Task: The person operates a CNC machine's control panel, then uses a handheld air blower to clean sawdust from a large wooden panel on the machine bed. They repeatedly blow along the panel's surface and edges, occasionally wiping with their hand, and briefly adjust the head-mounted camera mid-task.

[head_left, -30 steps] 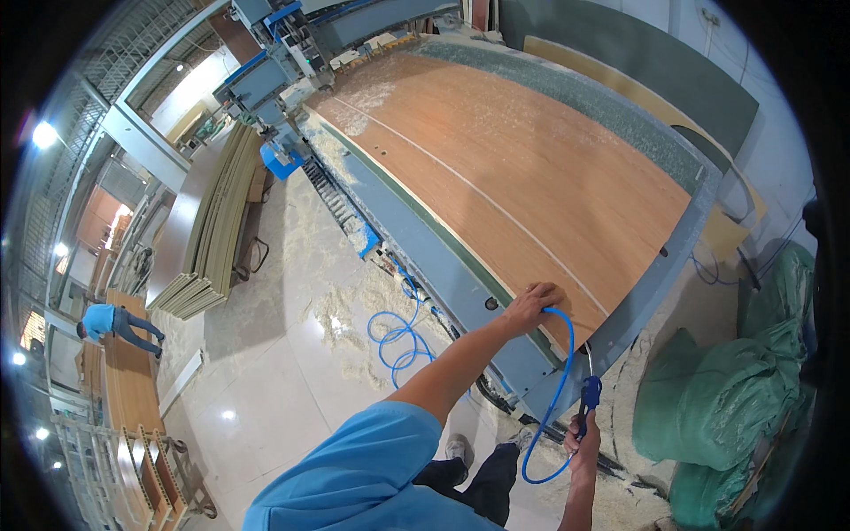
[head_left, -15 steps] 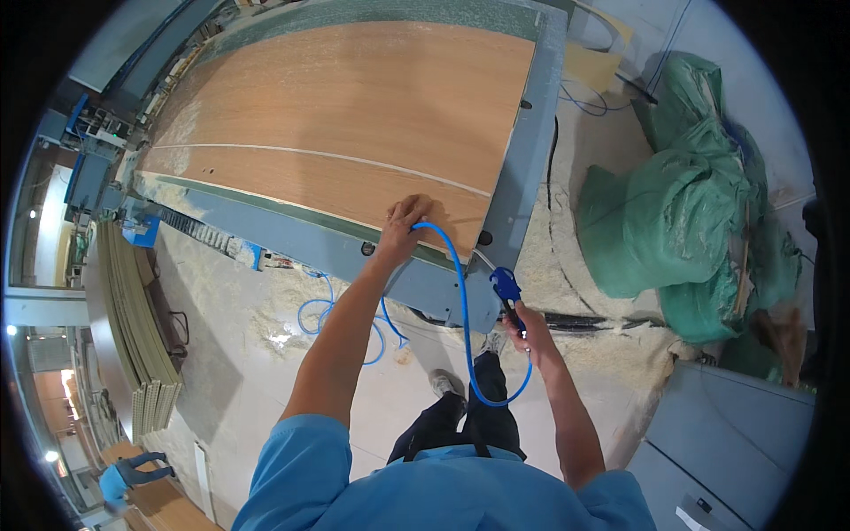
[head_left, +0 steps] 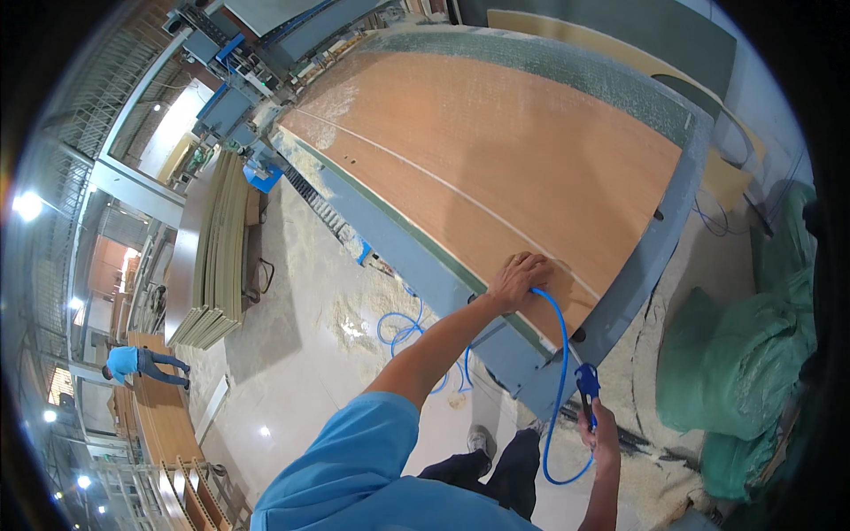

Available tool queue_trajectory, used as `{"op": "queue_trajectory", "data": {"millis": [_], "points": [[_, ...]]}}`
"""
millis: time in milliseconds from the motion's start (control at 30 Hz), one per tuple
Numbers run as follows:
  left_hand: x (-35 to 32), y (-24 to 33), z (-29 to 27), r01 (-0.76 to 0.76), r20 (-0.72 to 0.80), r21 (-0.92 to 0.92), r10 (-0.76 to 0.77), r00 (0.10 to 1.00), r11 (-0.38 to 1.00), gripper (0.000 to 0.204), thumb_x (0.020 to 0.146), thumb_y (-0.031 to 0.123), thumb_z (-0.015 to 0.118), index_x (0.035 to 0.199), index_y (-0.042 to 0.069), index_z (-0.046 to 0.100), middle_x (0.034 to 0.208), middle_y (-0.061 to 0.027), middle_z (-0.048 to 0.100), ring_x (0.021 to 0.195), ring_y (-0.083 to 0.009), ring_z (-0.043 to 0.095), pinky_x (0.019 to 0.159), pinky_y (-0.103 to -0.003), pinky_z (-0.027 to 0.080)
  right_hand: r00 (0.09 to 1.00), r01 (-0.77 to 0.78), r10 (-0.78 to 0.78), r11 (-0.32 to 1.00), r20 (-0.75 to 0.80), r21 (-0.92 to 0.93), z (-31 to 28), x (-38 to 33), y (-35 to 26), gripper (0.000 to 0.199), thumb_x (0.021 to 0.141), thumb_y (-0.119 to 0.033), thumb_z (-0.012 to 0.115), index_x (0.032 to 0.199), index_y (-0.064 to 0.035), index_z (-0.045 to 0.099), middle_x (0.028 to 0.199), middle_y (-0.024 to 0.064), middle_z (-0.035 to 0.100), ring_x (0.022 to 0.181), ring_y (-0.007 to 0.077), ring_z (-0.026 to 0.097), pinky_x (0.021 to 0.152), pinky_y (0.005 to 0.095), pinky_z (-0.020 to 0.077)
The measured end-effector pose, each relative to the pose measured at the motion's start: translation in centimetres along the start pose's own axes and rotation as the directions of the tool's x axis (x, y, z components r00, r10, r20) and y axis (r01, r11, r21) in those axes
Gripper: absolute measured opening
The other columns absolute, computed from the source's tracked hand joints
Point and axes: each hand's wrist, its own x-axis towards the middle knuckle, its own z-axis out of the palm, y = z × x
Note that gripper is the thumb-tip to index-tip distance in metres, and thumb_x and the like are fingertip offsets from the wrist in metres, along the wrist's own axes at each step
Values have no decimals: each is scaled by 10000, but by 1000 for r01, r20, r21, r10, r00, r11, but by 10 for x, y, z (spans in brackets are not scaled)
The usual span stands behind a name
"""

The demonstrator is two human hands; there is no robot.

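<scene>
A blue air blow gun (head_left: 587,382) is gripped in my right hand (head_left: 605,431), just off the table's near right corner, its thin metal nozzle toward the panel's corner. From its handle a blue hose (head_left: 560,354) loops down and back up to my left hand (head_left: 521,280). That hand is closed on the hose, its curled fingers over the near edge of a large wood-grain panel (head_left: 496,133). A pale line runs along the panel, with small holes near its far left end. The panel lies on a blue-grey machine table (head_left: 620,323).
Green sacks (head_left: 730,363) stand at the right beside sawdust. Stacked panels (head_left: 208,257) lean at the left, near a machine gantry (head_left: 235,80). More hose (head_left: 398,332) coils on the floor. Farther off, a person in blue (head_left: 133,361) bends over boards (head_left: 168,411).
My view has swung left, so the table and sacks sit farther right and more of the workshop shows. Both hands keep their holds; the left stays on the panel near its edge.
</scene>
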Motion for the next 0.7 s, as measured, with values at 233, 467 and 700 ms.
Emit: {"op": "queue_trajectory", "data": {"millis": [233, 467, 700], "points": [[23, -4, 25, 158, -132, 54, -150, 980, 986, 501, 895, 335, 684, 1365, 179, 607, 1458, -125, 538, 1398, -362, 440, 1176, -524, 313, 991, -13, 84, 836, 104, -548, -93, 49, -101, 448, 1040, -430, 531, 882, -40, 684, 648, 15, 621, 501, 68, 465, 451, 267, 364], [25, 2, 6, 174, -24, 216, -173, 985, 961, 546, 942, 335, 616, 1463, 193, 538, 1512, -106, 495, 1407, -371, 423, 1192, -538, 283, 943, 239, -305, 898, -131, -369, -191, 153, -299, 468, 989, -485, 579, 866, -48, 693, 689, 21, 624, 548, 82, 492, 452, 261, 327], [32, -1, 10, 195, -20, 253, -197, 980, 948, 521, 946, 270, 584, 1456, 171, 550, 1501, -110, 509, 1391, -382, 436, 1186, -537, 297, 906, 374, -283, 885, -315, 279, -172, 336, -432, 493, 1088, -481, 383, 863, -86, 572, 677, 19, 584, 418, 84, 348, 429, 266, 278]]}}
